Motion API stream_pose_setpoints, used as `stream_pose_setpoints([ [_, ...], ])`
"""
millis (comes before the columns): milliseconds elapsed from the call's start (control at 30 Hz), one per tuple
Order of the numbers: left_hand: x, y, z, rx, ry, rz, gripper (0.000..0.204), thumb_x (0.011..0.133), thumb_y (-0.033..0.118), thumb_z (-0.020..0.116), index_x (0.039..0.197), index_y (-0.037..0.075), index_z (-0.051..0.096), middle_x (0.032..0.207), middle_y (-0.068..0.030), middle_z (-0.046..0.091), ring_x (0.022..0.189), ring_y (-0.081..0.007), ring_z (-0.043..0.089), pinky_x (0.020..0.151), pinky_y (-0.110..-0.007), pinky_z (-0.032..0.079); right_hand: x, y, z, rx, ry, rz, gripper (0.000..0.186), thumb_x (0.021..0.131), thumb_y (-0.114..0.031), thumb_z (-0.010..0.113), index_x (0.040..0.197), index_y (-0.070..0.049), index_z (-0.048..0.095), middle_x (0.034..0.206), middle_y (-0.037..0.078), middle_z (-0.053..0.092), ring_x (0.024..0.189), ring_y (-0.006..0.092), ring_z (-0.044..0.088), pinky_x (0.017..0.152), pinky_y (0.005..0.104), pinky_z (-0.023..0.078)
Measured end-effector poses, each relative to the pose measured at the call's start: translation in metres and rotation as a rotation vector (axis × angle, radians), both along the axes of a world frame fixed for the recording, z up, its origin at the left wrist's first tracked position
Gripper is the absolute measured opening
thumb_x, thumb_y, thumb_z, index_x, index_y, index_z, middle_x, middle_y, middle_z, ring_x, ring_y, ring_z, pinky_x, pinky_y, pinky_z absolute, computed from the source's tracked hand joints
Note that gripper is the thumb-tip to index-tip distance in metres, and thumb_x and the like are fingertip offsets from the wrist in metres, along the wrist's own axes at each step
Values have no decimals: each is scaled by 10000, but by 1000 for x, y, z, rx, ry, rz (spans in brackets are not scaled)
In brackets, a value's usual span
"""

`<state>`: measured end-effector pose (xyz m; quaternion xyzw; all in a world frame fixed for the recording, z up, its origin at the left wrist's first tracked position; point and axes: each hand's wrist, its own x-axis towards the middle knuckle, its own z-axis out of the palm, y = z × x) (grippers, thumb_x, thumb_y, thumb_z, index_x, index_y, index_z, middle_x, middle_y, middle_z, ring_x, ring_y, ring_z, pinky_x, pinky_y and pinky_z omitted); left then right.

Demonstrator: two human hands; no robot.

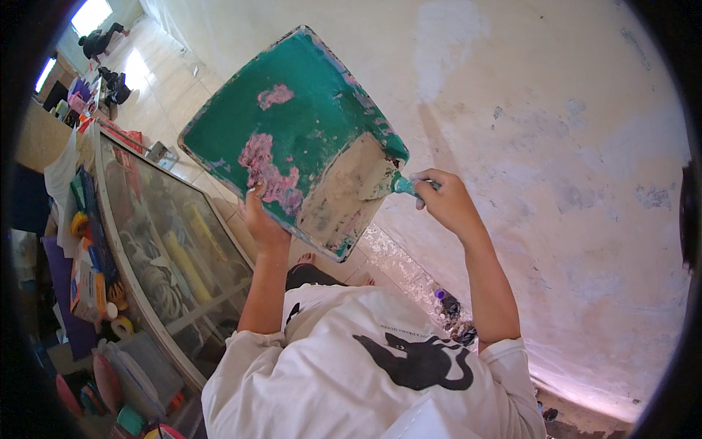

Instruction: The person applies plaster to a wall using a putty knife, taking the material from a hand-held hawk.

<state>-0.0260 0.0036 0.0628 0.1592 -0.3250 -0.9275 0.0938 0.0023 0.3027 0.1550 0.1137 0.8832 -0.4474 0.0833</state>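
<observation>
A square green tray, smeared with pink patches, is tilted in front of me. My left hand grips its lower left edge from underneath. Beige paste covers the tray's lower right part. My right hand is closed around the green handle of a putty knife, whose blade lies in the paste at the tray's right side.
A patchy pale wall stands at the right, debris along its foot. A glass-fronted cabinet on the left is crowded with tools and packages. At the far upper left, a person crouches on the tiled floor.
</observation>
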Motion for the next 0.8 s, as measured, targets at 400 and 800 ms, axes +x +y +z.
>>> stream_pose_setpoints([
  [400,6,-11,-13,-72,36,-18,312,918,183,551,1201,52,553,1165,-86,598,1086,-247,612,925,-403,509,-21,-36,14,94,-67,40,359,879,-262,600,1069,11,734,775,213,704,695,255,696,698,368,536],
  [800,6,-7,-13,-150,-15,-16,290,920,129,539,1202,66,562,1143,-63,599,1079,-193,568,961,-353,449,-12,-50,24,147,47,73,328,892,-230,627,1081,22,718,817,195,704,709,270,674,718,364,531],
])
